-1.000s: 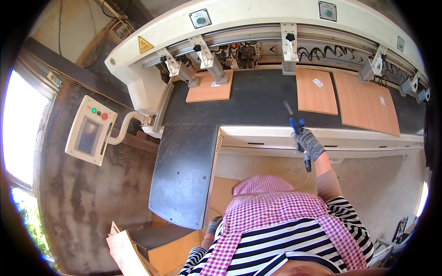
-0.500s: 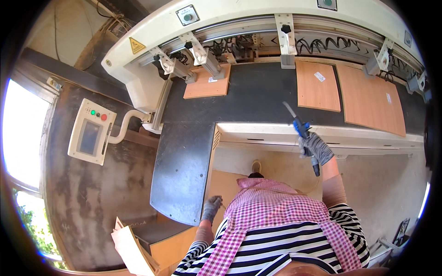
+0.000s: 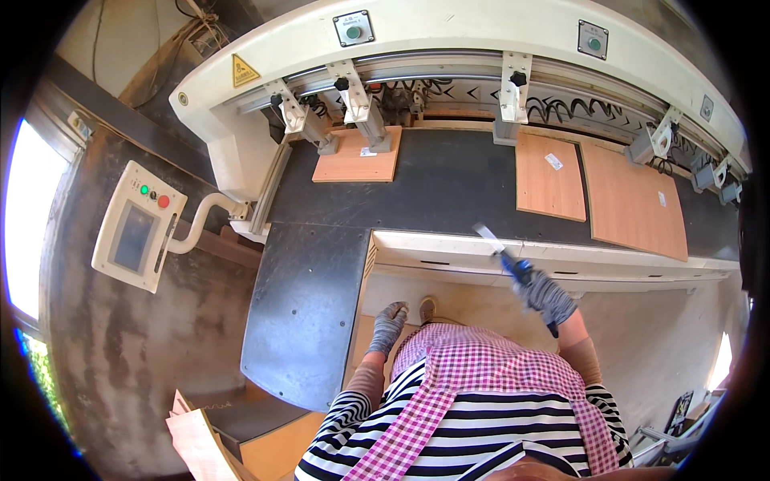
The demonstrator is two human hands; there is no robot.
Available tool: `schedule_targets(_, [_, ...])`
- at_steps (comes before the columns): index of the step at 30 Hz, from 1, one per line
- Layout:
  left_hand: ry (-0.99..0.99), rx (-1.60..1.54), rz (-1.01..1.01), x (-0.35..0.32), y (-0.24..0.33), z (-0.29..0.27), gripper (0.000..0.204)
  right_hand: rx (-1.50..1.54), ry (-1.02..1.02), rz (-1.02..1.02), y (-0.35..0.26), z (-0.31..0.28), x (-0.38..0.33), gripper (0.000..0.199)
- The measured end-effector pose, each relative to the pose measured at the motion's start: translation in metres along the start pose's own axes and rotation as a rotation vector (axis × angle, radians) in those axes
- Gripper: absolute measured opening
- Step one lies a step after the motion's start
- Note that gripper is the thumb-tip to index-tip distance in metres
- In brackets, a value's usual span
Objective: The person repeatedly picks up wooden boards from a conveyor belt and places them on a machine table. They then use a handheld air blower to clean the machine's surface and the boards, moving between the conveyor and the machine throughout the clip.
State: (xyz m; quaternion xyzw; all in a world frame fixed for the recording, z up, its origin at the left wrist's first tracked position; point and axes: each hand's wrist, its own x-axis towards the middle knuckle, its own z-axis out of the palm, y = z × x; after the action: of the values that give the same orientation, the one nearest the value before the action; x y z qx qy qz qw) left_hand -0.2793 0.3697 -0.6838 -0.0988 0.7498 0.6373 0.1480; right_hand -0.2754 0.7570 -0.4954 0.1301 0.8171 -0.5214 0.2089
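Note:
My right hand point(image 3: 547, 297), in a grey striped knit glove, is wrapped round a blue and black air blow gun point(image 3: 513, 266). Its long, pale nozzle points up and left, with the tip over the front edge of the black worktable point(image 3: 449, 192). My left hand point(image 3: 389, 327), gloved the same way, hangs beside the inner edge of the black side table point(image 3: 301, 321). Its fingers are loosely curled, and nothing shows in them.
Wood-look panels point(image 3: 550, 180) lie on the worktable at right, with a larger one point(image 3: 634, 200) beside them. Two clamps press a small panel point(image 3: 357, 156) at left. A machine beam point(image 3: 465, 32) spans the back. The control screen point(image 3: 136, 236) stands left; boards point(image 3: 196, 441) lean below.
My right hand has come lower with the blow gun, whose nozzle has swung further left. My left hand has risen slightly along the side table. The whole view has shifted a little.

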Motion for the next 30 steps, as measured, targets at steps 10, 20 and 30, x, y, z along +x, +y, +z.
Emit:
schedule_targets(10, [0.287, 0.014, -0.045, -0.043, -0.014, -0.034, 0.021, 0.04, 0.35, 0.098, 0.032, -0.007, 0.071, 0.019])
schedule_targets(20, [0.748, -0.086, -0.045, -0.123, -0.023, -0.086, 0.019, -0.136, 0.08, -0.086, 0.022, 0.045, 0.115, 0.023])
schedule_targets(30, [1.034, 0.047, 0.188, 0.02, 0.062, -0.202, 0.03, 0.111, 0.066, 0.161, -0.037, 0.037, 0.15, 0.019])
